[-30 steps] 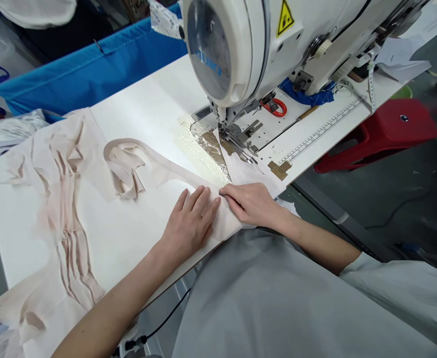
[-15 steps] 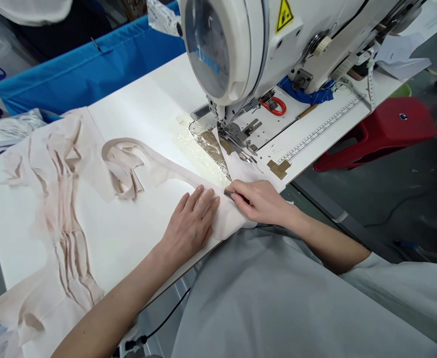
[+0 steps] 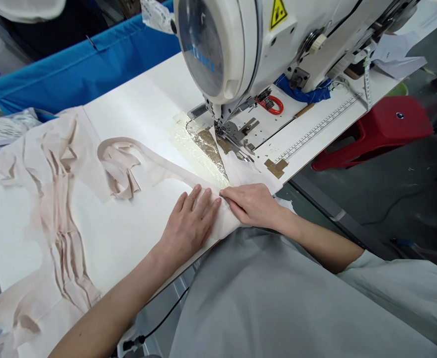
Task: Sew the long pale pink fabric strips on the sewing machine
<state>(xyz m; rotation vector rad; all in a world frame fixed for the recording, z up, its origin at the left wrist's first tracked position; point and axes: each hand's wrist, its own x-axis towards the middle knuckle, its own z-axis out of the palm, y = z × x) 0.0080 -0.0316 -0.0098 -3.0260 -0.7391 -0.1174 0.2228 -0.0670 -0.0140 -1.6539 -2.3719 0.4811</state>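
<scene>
My left hand point(image 3: 190, 223) lies flat on the pale pink fabric point(image 3: 225, 219) near the table's front edge, fingers slightly apart. Just right of it, my right hand point(image 3: 253, 205) is closed, thumb and fingers pinched at the fabric's edge; a small dark tip shows at the fingertips, mostly hidden. A long narrow strip of the fabric runs left from the hands and curls into a loop point(image 3: 123, 169). Part of the cloth reaches up to the needle area of the white sewing machine point(image 3: 236, 49).
Gathered pale pink fabric pieces point(image 3: 63, 209) cover the table's left side. Behind the table point(image 3: 139, 99) hangs a blue cloth bin point(image 3: 91, 64). Red-handled scissors point(image 3: 276, 105) lie under the machine arm. A red stool point(image 3: 393, 124) stands at the right, beyond the ruler tape point(image 3: 318, 127).
My right hand has shifted slightly left, closer to my left fingertips, and the dark object in its fingers is now mostly covered. The camera view has moved a little.
</scene>
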